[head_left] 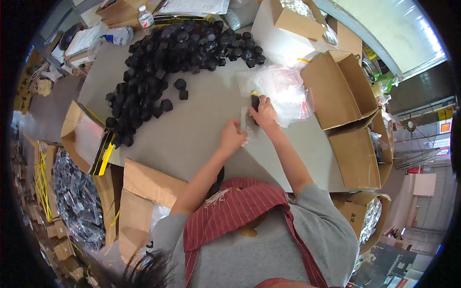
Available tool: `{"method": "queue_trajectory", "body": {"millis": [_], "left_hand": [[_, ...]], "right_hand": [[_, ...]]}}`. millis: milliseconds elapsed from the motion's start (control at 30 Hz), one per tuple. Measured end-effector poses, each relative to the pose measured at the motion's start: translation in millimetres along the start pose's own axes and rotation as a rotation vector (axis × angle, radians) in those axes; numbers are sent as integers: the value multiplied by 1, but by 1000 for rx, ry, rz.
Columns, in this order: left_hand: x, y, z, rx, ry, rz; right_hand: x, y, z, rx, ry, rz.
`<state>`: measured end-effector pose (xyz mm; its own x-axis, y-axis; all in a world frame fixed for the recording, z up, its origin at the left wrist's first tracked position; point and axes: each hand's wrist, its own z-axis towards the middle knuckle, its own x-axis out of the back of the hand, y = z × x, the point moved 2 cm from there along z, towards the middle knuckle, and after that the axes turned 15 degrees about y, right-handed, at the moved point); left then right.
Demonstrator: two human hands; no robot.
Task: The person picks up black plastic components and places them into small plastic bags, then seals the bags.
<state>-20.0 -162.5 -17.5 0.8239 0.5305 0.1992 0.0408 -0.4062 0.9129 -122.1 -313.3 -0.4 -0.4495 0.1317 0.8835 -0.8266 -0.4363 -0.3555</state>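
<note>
At the table's middle, my left hand (234,137) is closed, its fingertips pinching the lower edge of a small clear plastic bag (245,120). Just to the right and farther off, my right hand (264,114) is closed round a small dark piece with a yellow end (255,99), its thumb beside the bag. Exactly what kind of piece it is, the fingers hide. Beyond my right hand lies a loose stack of clear bags with red print (285,91). Across the far left of the table spreads a heap of small black plastic parts (177,48), some lying apart from it.
Open cardboard boxes (331,91) stand along the table's right edge. On the left are a box with a yellow-black edge (81,137) and a carton of wrapped dark parts (77,199). A cardboard flap (149,185) lies by the near left edge; a bottle (145,18) stands at the back.
</note>
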Motion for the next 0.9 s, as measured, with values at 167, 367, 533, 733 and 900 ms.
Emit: {"method": "queue_trajectory", "body": {"millis": [167,367,533,733,900], "left_hand": [[7,-7,10,-428,194,175],[8,21,29,-342,143,332],[8,5,69,-619,299,279],[18,7,65,-573,240,105],[19,1,41,-45,31,-400]], "right_hand": [[7,1,24,-13,46,77],[41,30,79,294,340,-177],[7,130,61,-72,208,-173],[41,125,21,-80,329,-227],[90,38,6,-62,-43,725]]}}
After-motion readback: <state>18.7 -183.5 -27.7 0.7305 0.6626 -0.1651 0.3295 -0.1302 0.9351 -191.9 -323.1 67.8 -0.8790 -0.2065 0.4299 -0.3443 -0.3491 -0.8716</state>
